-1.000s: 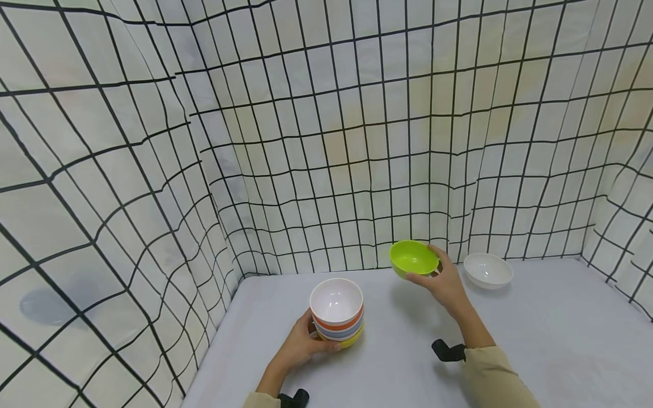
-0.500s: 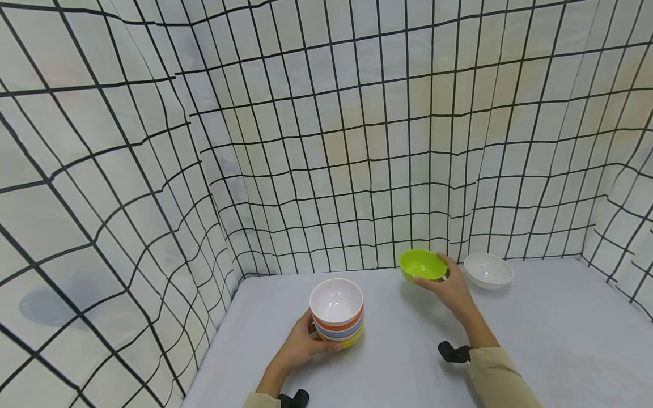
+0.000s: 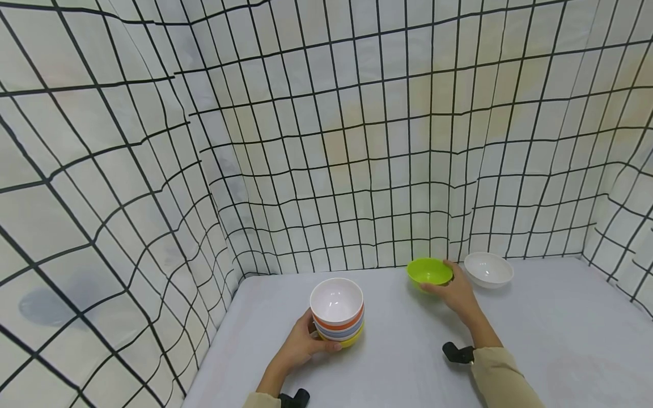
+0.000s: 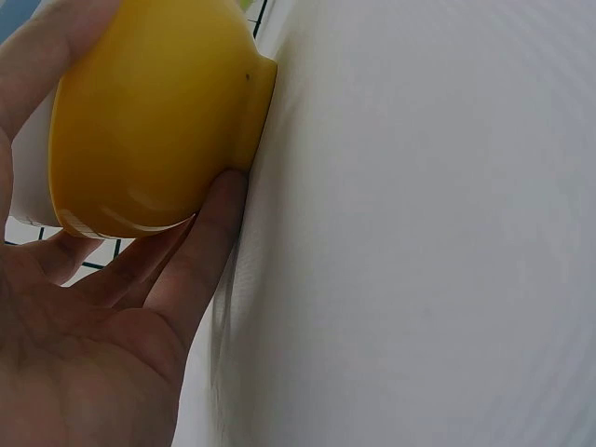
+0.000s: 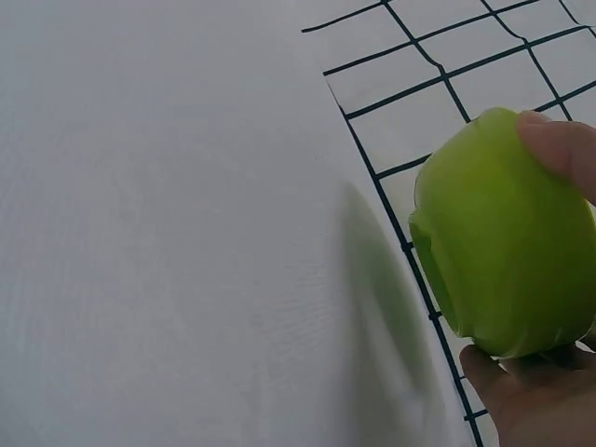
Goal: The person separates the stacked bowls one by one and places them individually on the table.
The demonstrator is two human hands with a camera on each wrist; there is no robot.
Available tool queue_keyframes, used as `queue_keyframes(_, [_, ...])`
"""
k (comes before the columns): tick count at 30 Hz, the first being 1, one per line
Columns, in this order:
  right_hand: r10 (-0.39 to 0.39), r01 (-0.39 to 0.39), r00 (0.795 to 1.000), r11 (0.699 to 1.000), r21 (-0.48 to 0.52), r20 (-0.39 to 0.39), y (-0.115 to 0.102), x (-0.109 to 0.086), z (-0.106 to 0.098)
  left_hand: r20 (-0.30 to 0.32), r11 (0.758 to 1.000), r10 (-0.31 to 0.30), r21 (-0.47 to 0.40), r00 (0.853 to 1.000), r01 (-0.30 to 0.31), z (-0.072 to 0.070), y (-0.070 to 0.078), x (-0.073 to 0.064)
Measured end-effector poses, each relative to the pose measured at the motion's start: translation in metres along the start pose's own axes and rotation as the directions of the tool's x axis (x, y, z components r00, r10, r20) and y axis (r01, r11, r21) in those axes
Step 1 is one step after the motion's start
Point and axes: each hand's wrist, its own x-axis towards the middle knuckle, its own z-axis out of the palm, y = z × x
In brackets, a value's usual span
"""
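My left hand (image 3: 301, 344) grips the lower part of a stack of nested bowls. A white bowl (image 3: 336, 301) is on top, with orange and blue-grey ones under it and a yellow bowl (image 4: 154, 116) at the bottom. In the left wrist view the yellow bowl's foot stands at the tabletop, with my fingers curved round its side. My right hand (image 3: 456, 290) pinches a lime-green bowl (image 3: 429, 271) by its right side, thumb in front. From the right wrist, the green bowl (image 5: 507, 233) shows a gap between its foot and the table, with its shadow on the cloth.
A shallow white bowl (image 3: 488, 270) stands at the back right, just beyond my right hand. White walls with a black grid (image 3: 357, 141) rise behind and on the left of the white-covered table (image 3: 393, 362).
My right hand has moved the green bowl rightward and down, nearer to the table and the shallow white bowl. The left hand and the stack have stayed put.
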Motion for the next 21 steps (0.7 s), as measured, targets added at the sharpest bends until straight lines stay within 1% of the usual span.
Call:
queue_keyframes(9, [0.001, -0.001, 1.000, 1.000, -0.008, 0.011, 0.012, 0.001, -0.002, 0.002, 1.000, -0.003, 0.003, 1.000, 0.003, 0.001, 0.001, 0.000])
queue_keyframes(14, [0.016, -0.016, 1.000, 1.000, 0.002, 0.015, 0.015, 0.001, -0.003, 0.000, 1.000, 0.003, 0.007, 1.000, -0.003, 0.001, 0.001, 0.000])
queue_keyframes(21, [0.023, -0.022, 0.999, 1.000, -0.011, 0.026, 0.016, 0.002, -0.005, 0.003, 1.000, 0.006, 0.006, 1.000, -0.006, 0.000, 0.001, 0.000])
